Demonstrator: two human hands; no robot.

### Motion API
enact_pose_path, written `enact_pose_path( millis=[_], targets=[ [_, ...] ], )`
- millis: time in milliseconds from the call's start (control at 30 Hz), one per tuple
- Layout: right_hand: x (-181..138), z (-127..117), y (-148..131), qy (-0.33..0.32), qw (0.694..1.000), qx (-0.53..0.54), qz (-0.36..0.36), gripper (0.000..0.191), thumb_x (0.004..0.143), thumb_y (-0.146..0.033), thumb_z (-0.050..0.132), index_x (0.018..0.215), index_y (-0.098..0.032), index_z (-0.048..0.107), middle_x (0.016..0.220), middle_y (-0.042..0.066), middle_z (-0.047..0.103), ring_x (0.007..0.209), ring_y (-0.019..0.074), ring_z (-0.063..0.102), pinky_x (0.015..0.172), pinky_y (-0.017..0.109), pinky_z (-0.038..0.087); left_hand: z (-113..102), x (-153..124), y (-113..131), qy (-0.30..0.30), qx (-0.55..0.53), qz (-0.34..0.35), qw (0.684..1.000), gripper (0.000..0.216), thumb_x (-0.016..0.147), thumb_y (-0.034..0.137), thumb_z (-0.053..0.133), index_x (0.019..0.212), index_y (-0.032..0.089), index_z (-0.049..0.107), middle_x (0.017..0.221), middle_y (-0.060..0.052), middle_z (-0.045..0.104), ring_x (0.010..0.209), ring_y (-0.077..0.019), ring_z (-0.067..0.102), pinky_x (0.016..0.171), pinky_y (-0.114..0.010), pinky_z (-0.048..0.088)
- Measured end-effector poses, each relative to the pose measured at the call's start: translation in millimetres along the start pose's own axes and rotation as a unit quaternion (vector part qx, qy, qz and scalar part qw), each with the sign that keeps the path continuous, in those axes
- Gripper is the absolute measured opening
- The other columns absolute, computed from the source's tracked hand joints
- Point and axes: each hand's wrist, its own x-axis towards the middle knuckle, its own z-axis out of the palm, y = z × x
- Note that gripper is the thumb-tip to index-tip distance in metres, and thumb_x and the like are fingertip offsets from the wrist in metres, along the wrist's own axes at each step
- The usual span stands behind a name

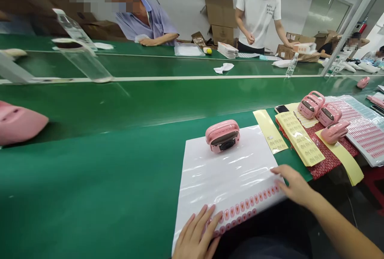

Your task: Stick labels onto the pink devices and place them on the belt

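A white sticker sheet (222,171) with rows of small pink oval stickers (246,204) along its near edge lies on the green table in front of me. My left hand (198,231) rests flat on its near left part, fingers stretched over the end of the rows. At the right edge of the sheet is my right hand (292,183), thumb and forefinger apart and touching the sheet near the last stickers. A pink rounded device (223,136) with a dark oval front stands on the far part of the sheet, apart from both hands.
Yellow sticker strips (300,137), a phone (281,109), several pink devices (312,104) and more sticker sheets (357,125) lie to the right. Another pink device (21,123) is at far left. Beyond the green conveyor belt (168,95) two people work near cardboard boxes.
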Motion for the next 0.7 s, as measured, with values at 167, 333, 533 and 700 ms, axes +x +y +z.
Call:
enact_pose_path(
  millis=[167,333,533,700],
  targets=[
    [-40,51,-43,0.043,0.994,0.053,-0.085,0.043,0.082,-0.01,0.044,0.122,-0.026,0.048,0.099,0.009,0.064,0.091,0.0214,0.063,0.08,0.037,0.054,-6,8,8,0.006,-0.006,-0.032,0.999,0.03,0.083,0.014,0.044,0.11,0.02,0.056,0.106,-0.006,0.067,0.101,-0.0216,0.061,0.084,-0.034,0.051],
    [-42,70,-50,0.08,0.991,0.027,-0.109,0.045,0.087,-0.009,0.038,0.128,-0.027,0.043,0.095,0.009,0.064,0.088,0.0219,0.063,0.078,0.039,0.055,-14,14,15,0.005,-0.022,-0.045,0.999,0.029,0.087,0.018,0.039,0.111,0.017,0.055,0.107,-0.009,0.066,0.102,-0.023,0.061,0.082,-0.036,0.053],
    [-44,73,-43,0.092,0.99,0.006,-0.108,0.044,0.088,-0.009,0.038,0.128,-0.028,0.043,0.094,0.008,0.064,0.087,0.0232,0.063,0.078,0.042,0.055,-11,5,17,-0.018,-0.031,-0.052,0.998,0.033,0.085,0.02,0.041,0.115,0.017,0.053,0.114,-0.009,0.063,0.107,-0.0241,0.058,0.085,-0.038,0.052],
    [-45,78,-44,0.108,0.99,0.038,-0.082,0.043,0.088,-0.012,0.038,0.126,-0.031,0.043,0.092,0.007,0.064,0.084,0.0239,0.063,0.074,0.041,0.056,2,-7,20,-0.038,-0.033,-0.077,0.996,0.039,0.081,0.019,0.046,0.12,0.018,0.05,0.121,-0.008,0.058,0.115,-0.0257,0.052,0.091,-0.042,0.049]
  ],
)
